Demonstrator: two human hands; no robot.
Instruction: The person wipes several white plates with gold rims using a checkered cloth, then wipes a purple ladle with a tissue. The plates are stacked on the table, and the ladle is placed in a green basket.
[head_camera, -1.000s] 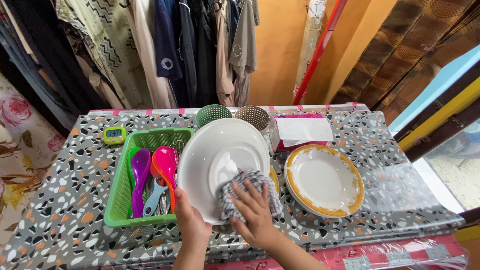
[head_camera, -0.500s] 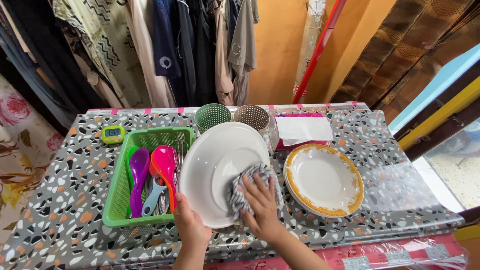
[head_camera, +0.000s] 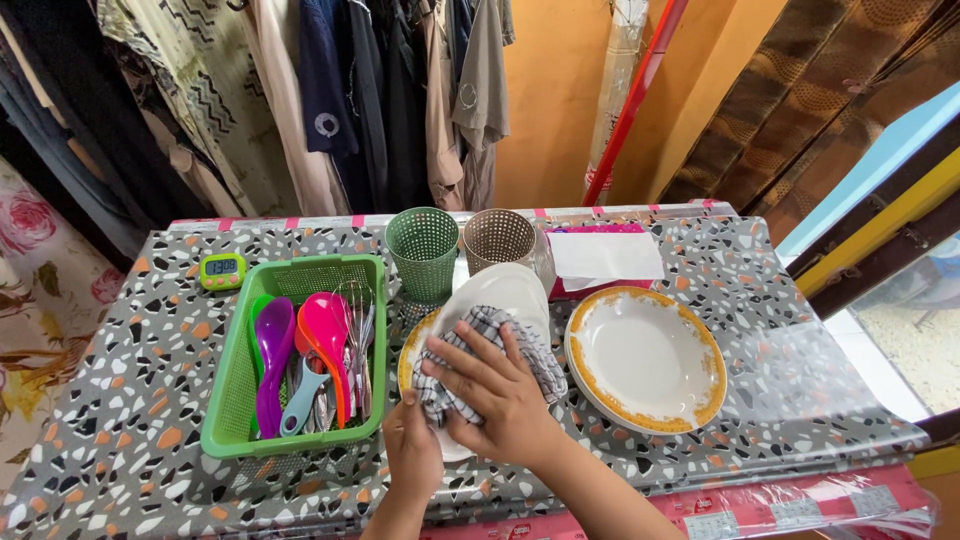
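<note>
My left hand (head_camera: 413, 450) grips the near rim of a white plate (head_camera: 503, 289) that is tilted steeply, almost edge-on to me. My right hand (head_camera: 495, 393) presses a black-and-white checked cloth (head_camera: 490, 337) flat against the plate's face. Under the white plate lies a yellow-rimmed plate (head_camera: 407, 355), only its left edge showing. Both hands are at the table's near middle.
A second yellow-rimmed plate (head_camera: 647, 358) lies to the right. A green basket (head_camera: 224, 400) with several coloured spoons and a whisk stands on the left. Behind are a green mesh cup (head_camera: 423, 247), a beige mesh cup (head_camera: 498, 238), a pink tissue box (head_camera: 604, 256) and a small green timer (head_camera: 222, 269).
The white plate has swung from facing me to nearly edge-on, uncovering the mesh cups and the yellow-rimmed plate underneath. My right hand and the cloth moved left across it.
</note>
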